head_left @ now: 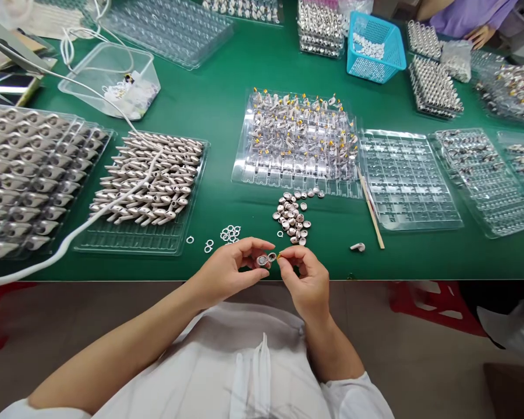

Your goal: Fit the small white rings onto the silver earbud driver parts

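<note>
My left hand (pixel 231 269) is closed round a small round earbud piece (pixel 262 261) at the table's front edge. A little cup-shaped cap (pixel 272 256) sits between the two hands. Thumb and forefinger of my right hand (pixel 304 276) pinch a tiny yellow tab (pixel 278 256) beside that cap; whether tab and cap are joined I cannot tell. Just beyond the hands lies a loose pile of beige earbud caps (pixel 291 218). Several white rings (pixel 230 233) are scattered by my left hand. One assembled-looking earbud (pixel 357 247) rests to the right.
A clear tray of earbud parts with yellow tabs (pixel 297 139) stands ahead, a wooden stick (pixel 371 212) at its right. Beige stems fill another tray (pixel 151 174) on the left, crossed by a white cable (pixel 113 203). A blue basket (pixel 375 67) and a co-worker's hand (pixel 481 36) are farther back.
</note>
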Demonstrator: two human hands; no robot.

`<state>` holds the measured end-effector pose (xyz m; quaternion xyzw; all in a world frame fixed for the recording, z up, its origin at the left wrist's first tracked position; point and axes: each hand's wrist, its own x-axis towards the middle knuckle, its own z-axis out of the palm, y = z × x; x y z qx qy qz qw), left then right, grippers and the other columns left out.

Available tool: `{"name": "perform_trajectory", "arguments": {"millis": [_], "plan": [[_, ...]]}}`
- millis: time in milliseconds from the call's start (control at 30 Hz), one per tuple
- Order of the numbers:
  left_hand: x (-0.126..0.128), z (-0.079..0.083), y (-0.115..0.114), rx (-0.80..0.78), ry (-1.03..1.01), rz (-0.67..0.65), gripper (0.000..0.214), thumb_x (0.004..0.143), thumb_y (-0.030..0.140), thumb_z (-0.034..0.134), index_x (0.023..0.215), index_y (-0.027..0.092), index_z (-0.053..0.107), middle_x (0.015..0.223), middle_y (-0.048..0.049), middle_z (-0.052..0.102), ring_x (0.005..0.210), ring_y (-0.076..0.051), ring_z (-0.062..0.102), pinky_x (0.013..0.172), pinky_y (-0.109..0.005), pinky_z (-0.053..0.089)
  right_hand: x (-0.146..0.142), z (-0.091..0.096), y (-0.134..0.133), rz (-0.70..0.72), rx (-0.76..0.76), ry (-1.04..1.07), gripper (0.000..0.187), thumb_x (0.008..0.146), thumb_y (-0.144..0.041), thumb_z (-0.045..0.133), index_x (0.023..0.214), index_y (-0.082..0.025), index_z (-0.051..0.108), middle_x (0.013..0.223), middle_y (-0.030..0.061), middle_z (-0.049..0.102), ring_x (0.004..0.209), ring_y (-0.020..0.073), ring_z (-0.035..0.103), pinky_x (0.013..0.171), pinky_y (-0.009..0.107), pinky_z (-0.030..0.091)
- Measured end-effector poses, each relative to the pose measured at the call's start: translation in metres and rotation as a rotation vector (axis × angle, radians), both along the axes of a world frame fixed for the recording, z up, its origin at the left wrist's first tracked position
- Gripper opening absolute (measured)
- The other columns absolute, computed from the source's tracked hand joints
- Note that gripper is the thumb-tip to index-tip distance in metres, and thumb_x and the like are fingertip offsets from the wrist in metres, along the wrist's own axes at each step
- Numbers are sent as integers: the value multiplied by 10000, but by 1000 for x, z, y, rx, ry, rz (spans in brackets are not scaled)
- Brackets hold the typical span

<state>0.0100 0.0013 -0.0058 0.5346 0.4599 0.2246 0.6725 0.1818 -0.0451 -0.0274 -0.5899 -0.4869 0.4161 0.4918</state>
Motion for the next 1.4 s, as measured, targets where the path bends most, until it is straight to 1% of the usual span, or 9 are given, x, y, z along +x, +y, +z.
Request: {"name": "perform_trajectory", "arguments": {"millis": [300, 533, 633, 767, 933, 1067, 1200, 1300, 1400], "plan": [[3, 4, 4, -130, -95, 86, 194, 779, 315, 711, 864, 147, 669, 826, -18, 644, 702, -108, 577, 687, -230, 500, -4, 5, -1, 21, -99, 154, 26, 825, -191, 640, 843, -208, 650, 768, -9, 654, 664, 112, 607, 613, 217, 500], [6, 10, 5, -175, -81, 91, 256, 788, 379, 705, 871, 140, 659, 781, -13, 657, 631, -107, 607, 641, -236, 519, -10, 2, -4, 8, -97, 290, 57, 824, -209, 661, 879, -207, 647, 823, 2, 680, 676, 115, 655, 653, 233, 553], [5, 14, 7, -211, -83, 74, 286, 783, 411, 701, 857, 136, 670, 754, -18, 665, 635, -123, 625, 638, -252, 540, -11, 2, -4, -4, -90, 251, 68, 826, -224, 661, 889, -201, 650, 829, 11, 684, 678, 122, 657, 639, 236, 555], [3, 18, 7, -301, -141, 81, 298, 696, 369, 774, 860, 141, 674, 722, -12, 675, 619, -131, 633, 660, -277, 557, -12, 1, -2, -34, -49, 191, 50, 838, -228, 647, 879, -199, 644, 821, 14, 678, 698, 131, 655, 637, 241, 553], [3, 14, 4, -318, -164, 123, 278, 673, 329, 788, 834, 135, 671, 744, -25, 669, 632, -134, 633, 669, -284, 579, -13, -1, -4, 7, 60, 22, 39, 851, -194, 609, 883, -209, 624, 856, 29, 649, 747, 146, 635, 643, 261, 544], [-1, 7, 3, -368, -161, 100, 235, 723, 326, 747, 842, 143, 660, 732, -14, 650, 587, -121, 634, 631, -267, 589, -5, -2, -4, 66, 336, -233, 156, 832, -121, 595, 934, -239, 610, 902, 42, 642, 788, 167, 631, 685, 316, 552], [-6, 8, 8, -377, -103, 0, 177, 764, 308, 699, 841, 154, 662, 665, 19, 611, 547, -112, 610, 604, -268, 592, 11, 2, 5, 301, 595, -503, 224, 827, -111, 606, 979, -277, 604, 1133, 68, 665, 1018, 222, 625, 817, 398, 546], [-7, 14, 12, -336, -67, -78, 194, 775, 316, 681, 852, 137, 680, 661, 11, 613, 583, -117, 610, 617, -267, 596, 20, 6, 10, 496, 669, -633, 225, 845, -114, 599, 1017, -259, 586, 1236, 60, 657, 1158, 240, 574, 895, 424, 502], [-6, 18, 13, -268, -30, -83, 252, 778, 344, 677, 901, 125, 696, 763, -32, 675, 672, -147, 654, 654, -280, 602, 20, 8, 11, 497, 653, -732, 231, 861, -120, 584, 1047, -257, 574, 1185, 59, 687, 1133, 245, 590, 883, 435, 465]]}}
